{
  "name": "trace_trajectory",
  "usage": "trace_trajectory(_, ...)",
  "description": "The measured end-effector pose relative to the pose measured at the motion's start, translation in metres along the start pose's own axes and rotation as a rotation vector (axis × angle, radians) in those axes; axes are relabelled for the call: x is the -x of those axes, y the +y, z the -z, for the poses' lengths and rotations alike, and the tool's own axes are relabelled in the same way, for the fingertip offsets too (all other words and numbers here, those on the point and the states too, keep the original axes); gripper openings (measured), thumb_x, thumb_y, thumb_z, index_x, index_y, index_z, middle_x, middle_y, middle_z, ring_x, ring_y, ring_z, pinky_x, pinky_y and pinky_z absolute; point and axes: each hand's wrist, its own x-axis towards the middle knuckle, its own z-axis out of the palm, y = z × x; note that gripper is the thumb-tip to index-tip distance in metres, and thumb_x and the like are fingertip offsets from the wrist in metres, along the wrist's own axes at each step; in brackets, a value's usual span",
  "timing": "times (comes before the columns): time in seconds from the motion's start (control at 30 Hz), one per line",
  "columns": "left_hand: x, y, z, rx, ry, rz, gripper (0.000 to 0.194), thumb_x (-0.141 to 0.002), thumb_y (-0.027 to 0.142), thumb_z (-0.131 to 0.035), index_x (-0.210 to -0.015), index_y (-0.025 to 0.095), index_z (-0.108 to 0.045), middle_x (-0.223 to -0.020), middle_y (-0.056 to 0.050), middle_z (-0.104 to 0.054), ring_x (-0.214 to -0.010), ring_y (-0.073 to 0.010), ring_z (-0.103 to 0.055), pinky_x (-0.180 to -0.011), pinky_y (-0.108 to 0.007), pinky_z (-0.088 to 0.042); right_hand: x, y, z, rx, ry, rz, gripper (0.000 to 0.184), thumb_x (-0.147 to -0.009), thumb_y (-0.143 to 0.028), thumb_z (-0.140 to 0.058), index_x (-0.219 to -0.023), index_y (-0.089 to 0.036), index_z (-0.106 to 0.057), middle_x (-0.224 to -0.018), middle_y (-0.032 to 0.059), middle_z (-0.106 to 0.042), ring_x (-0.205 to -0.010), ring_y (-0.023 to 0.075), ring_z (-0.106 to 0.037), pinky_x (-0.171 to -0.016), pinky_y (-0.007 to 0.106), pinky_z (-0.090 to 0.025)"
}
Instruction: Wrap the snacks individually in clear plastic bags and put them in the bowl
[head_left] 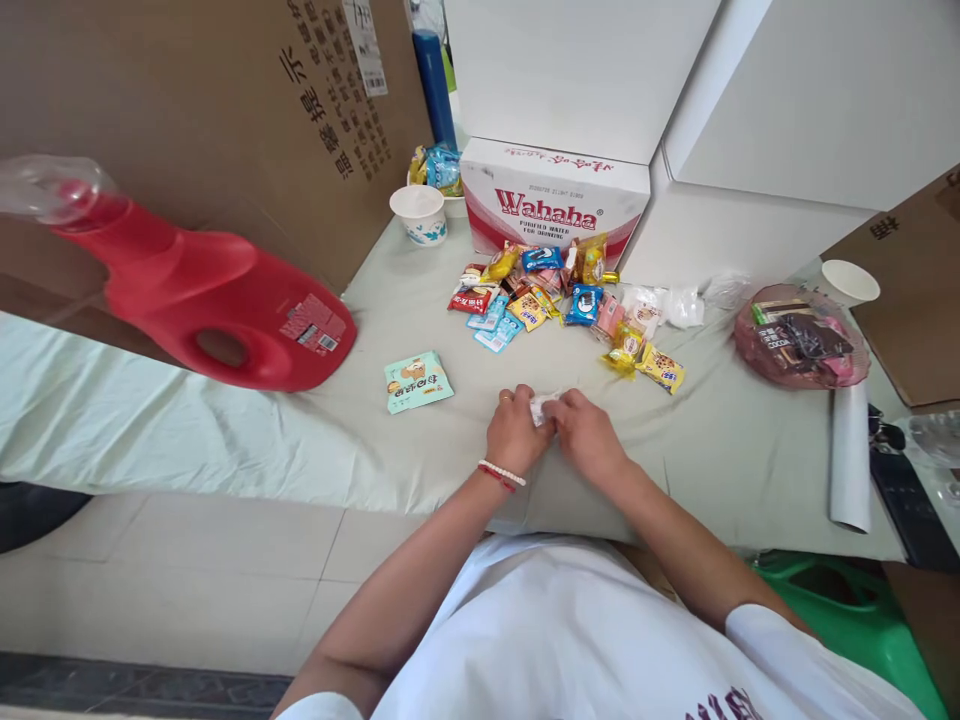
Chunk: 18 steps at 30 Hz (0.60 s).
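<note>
Meeting over the near edge of a table under a pale green cloth (457,450), as seen from where I stand: one pair of bare hands. Left hand (517,435), with a ring and bead bracelets at the wrist: fingers curled nearly closed, pinching a small white crinkled piece (538,409). Right hand (591,440): thumb and forefinger nearly together on the same piece, its other fingers folded in. Item held: low and close to the body, between the fingertips, apparently so both hands can steady and work it; its exact kind, mostly covered, I cannot tell. Beyond the hands: a loose heap of small, brightly coloured snack packets (529,309), probably there to be within easy reach, just in front of a white and red cardboard Wahaha carton (555,212). To the left: a flat mint-green printed packet (419,382), lying alone, apart from the heap; a white patterned paper cup (418,214), upright beside the carton. To the right: a round, clear pink plastic bowl (752,347) with wrapped pieces inside, seemingly to keep them together; a smooth white roll (850,460), lying just nearer the table's edge.
</note>
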Motion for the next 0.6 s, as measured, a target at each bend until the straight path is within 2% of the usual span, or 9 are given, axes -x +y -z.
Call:
trace_trajectory(0.07,-0.001,-0.004,0.010,0.082,0.034,0.006,0.034,-0.079,0.026,-0.071,-0.109,0.016,-0.058,-0.107,-0.012,-0.059,-0.100,-0.0276,-0.062,-0.087,-0.040,-0.052,0.002,-0.006,-0.009,-0.047,-0.001,0.059,0.039,-0.092,-0.014,-0.044,-0.124,-0.020,-0.065,-0.115,0.0127,-0.063,-0.104,0.0249,-0.061,-0.094,0.038,-0.052)
trace_trajectory(0.13,0.003,-0.008,0.019,0.214,0.076,-0.047,0.031,-0.078,0.026,-0.070,-0.105,0.017,-0.058,-0.103,-0.010,-0.061,-0.105,-0.0267,-0.061,-0.093,-0.040,-0.051,0.008,-0.005,-0.014,-0.138,0.034,0.125,0.046,-0.093,-0.019,-0.048,-0.138,-0.016,-0.056,-0.134,0.0183,-0.056,-0.125,0.0283,-0.054,-0.107,0.044,-0.046)
trace_trajectory(0.2,0.009,-0.007,0.023,0.392,0.032,-0.123,0.032,-0.083,0.033,-0.065,-0.111,0.017,-0.059,-0.103,-0.008,-0.062,-0.100,-0.0239,-0.062,-0.092,-0.041,-0.053,0.015,-0.001,-0.016,-0.225,0.047,0.145,0.055,-0.095,-0.029,-0.054,-0.147,-0.014,-0.046,-0.146,0.0205,-0.049,-0.136,0.0299,-0.046,-0.114,0.049,-0.041)
trace_trajectory(0.3,0.022,0.002,0.022,0.602,-0.132,-0.227,0.042,-0.087,0.040,-0.062,-0.122,0.019,-0.059,-0.105,-0.007,-0.062,-0.098,-0.0213,-0.065,-0.089,-0.040,-0.057,0.023,0.006,-0.016,-0.318,0.082,0.052,0.057,-0.097,-0.040,-0.056,-0.148,-0.017,-0.045,-0.142,0.0192,-0.055,-0.133,0.0288,-0.051,-0.112,0.048,-0.044)
trace_trajectory(0.4,0.034,0.009,0.019,0.728,-0.226,-0.332,0.047,-0.089,0.043,-0.062,-0.131,0.022,-0.054,-0.121,-0.010,-0.062,-0.115,-0.0225,-0.064,-0.095,-0.040,-0.059,0.028,0.018,-0.005,-0.379,0.166,-0.069,0.045,-0.099,-0.041,-0.052,-0.140,-0.021,-0.052,-0.132,0.0154,-0.063,-0.122,0.0266,-0.060,-0.106,0.044,-0.048)
trace_trajectory(0.47,0.039,0.002,0.020,0.707,-0.203,-0.349,0.046,-0.091,0.043,-0.061,-0.132,0.023,-0.053,-0.126,-0.011,-0.061,-0.122,-0.0236,-0.063,-0.097,-0.041,-0.059,0.032,0.039,0.018,-0.412,0.272,-0.137,0.041,-0.097,-0.042,-0.056,-0.134,-0.024,-0.056,-0.130,0.0122,-0.066,-0.119,0.0262,-0.062,-0.105,0.044,-0.049)
trace_trajectory(0.5,0.042,-0.008,0.021,0.651,-0.164,-0.336,0.043,-0.091,0.044,-0.061,-0.129,0.023,-0.056,-0.126,-0.011,-0.062,-0.122,-0.0244,-0.063,-0.097,-0.041,-0.059,0.034,0.056,0.036,-0.425,0.356,-0.176,0.042,-0.095,-0.043,-0.060,-0.132,-0.025,-0.056,-0.128,0.0110,-0.067,-0.117,0.0262,-0.063,-0.104,0.044,-0.050)
trace_trajectory(0.6,0.049,-0.053,0.023,0.479,-0.023,-0.209,0.043,-0.089,0.050,-0.063,-0.122,0.022,-0.059,-0.122,-0.010,-0.065,-0.113,-0.0260,-0.068,-0.095,-0.044,-0.060,0.035,0.125,0.114,-0.418,0.705,-0.324,0.052,-0.084,-0.043,-0.073,-0.128,-0.022,-0.054,-0.116,0.0083,-0.071,-0.102,0.0232,-0.068,-0.091,0.039,-0.055)
